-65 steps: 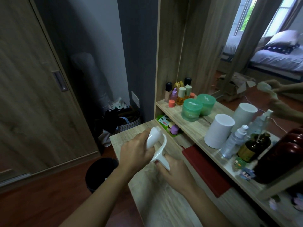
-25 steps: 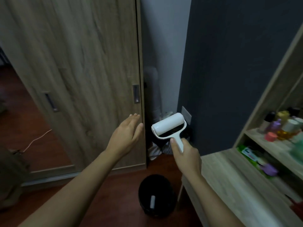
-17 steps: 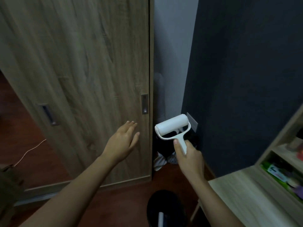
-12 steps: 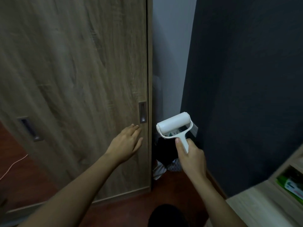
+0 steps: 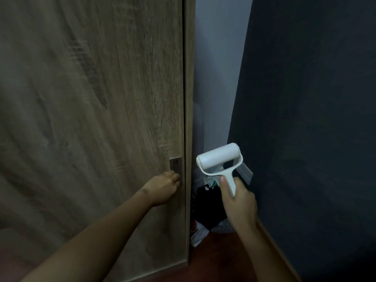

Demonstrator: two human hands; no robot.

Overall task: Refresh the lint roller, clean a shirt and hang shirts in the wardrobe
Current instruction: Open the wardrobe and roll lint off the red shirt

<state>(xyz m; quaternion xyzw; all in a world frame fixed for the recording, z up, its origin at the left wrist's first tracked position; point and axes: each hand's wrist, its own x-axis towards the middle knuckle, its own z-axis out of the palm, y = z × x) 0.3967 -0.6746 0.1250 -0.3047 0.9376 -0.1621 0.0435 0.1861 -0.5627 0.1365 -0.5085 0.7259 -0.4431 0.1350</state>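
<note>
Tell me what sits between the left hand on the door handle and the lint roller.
Head view: between left hand and lint roller runs the wardrobe door's right edge, then a gap showing pale wall.

Dim, soft picture; left side motion-blurred.

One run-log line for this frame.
left hand: fingers at wardrobe door's recessed handle | right hand: holding lint roller | door: shut

A white lint roller (image 5: 220,159), its clean roll tilted up to the right, stands handle-down just right of the closed wood-grain wardrobe door (image 5: 101,119) with its recessed handle (image 5: 175,166).
</note>
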